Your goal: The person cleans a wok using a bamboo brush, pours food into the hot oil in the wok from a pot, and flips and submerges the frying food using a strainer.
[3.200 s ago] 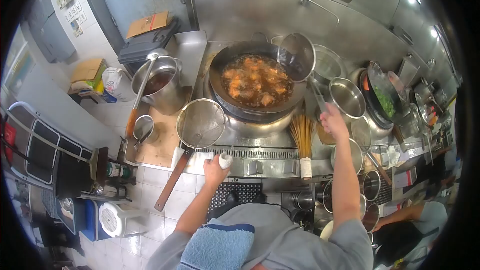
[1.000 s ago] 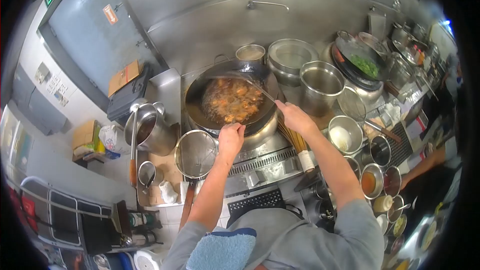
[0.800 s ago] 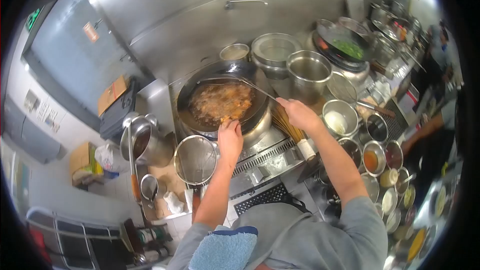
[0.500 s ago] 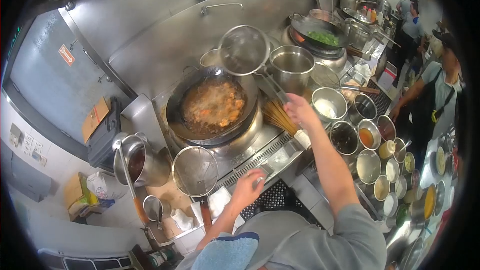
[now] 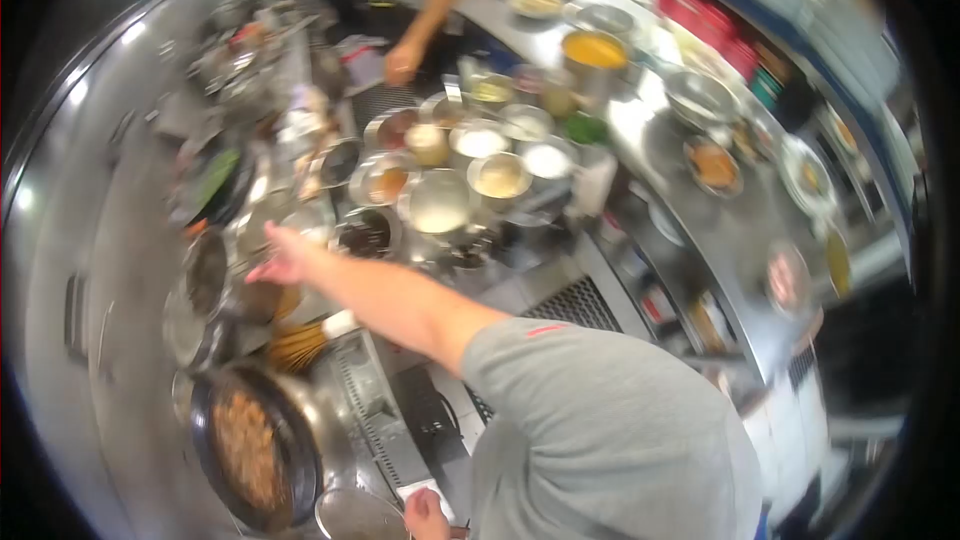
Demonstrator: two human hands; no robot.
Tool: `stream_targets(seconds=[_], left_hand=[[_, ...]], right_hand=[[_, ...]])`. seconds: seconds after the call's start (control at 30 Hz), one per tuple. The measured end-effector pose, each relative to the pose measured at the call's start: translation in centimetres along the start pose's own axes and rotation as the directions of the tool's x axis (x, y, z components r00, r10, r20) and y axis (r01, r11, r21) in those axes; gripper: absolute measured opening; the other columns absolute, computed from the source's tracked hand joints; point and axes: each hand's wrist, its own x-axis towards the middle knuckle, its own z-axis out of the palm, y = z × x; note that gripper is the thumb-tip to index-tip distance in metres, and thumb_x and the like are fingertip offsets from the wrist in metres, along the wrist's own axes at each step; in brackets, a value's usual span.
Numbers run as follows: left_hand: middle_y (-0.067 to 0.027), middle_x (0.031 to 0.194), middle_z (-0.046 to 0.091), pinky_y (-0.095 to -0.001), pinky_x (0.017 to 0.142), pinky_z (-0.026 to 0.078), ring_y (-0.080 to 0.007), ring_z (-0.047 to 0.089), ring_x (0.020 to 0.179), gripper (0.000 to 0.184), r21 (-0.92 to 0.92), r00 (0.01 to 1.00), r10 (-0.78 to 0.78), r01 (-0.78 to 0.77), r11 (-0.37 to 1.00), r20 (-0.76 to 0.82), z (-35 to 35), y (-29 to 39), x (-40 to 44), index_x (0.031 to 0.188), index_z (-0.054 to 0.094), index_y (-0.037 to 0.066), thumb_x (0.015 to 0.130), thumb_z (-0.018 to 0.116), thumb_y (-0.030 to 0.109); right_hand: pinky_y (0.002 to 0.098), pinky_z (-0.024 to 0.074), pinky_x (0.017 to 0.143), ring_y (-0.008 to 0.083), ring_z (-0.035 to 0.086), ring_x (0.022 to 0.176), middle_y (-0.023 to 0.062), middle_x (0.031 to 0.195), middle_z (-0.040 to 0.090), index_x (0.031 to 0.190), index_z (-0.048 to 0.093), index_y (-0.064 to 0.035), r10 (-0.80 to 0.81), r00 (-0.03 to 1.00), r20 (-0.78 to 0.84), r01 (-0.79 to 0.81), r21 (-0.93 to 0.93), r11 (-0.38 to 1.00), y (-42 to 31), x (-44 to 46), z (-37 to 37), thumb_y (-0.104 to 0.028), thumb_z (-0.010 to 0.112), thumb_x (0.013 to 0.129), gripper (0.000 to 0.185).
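Note:
The picture is blurred by motion. My right hand [image 5: 283, 256] reaches out at the left, fingers apart, over the edge of the metal pots; no handle shows in it. Below it, a wok [image 5: 300, 440] holds browned pieces of food [image 5: 250, 450] in dark liquid. My left hand [image 5: 427, 517] is at the bottom edge, fingers curled, by a white cloth [image 5: 412, 489] and a round strainer [image 5: 358, 517]; what it grips, if anything, is unclear. Between my hands, a bamboo brush [image 5: 297, 345] lies beside the stove.
Several metal bowls with sauces and powders [image 5: 440, 202] stand ahead. A second wok with greens [image 5: 218, 178] is at the left. A co-worker's hand [image 5: 403, 62] reaches in from the top. A steel counter [image 5: 680, 210] with bowls runs along the right.
The view has swung far to the right. The mesh strainer seen in my right hand is no longer visible there, and its fingers have spread. My left hand has come to the white cloth beside the round strainer.

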Motion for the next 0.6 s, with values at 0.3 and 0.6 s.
stream_targets(seconds=[0.3,0.6], left_hand=[[-0.0081,0.094,0.059,-0.0309,0.069,0.048,-0.0167,0.056,0.082,0.035,-0.018,0.99,-0.097,0.099,0.995,0.101,6.8,8.8,-0.7,0.114,0.055,0.006,0.095,0.045,0.035],[-0.0063,0.091,0.057,-0.0299,0.065,0.046,-0.0152,0.054,0.078,0.031,-0.167,0.978,-0.208,0.207,0.964,0.01,11.8,16.0,-2.2,0.117,0.052,0.007,0.094,0.048,0.027]], right_hand=[[0.0353,0.0525,0.048,0.0243,0.067,0.063,0.0191,0.083,0.068,0.117,0.055,0.0032,0.404,0.914,0.042,-0.178,-0.853,0.491,0.0,-28.0,-19.1,-0.045,0.056,0.091,0.054],[0.036,0.0547,0.049,0.0237,0.066,0.057,0.016,0.069,0.068,0.07,0.067,0.0039,-0.107,0.79,-0.603,-0.61,-0.791,-0.047,-3.3,-45.9,-42.7,-0.013,0.047,0.083,0.029]])
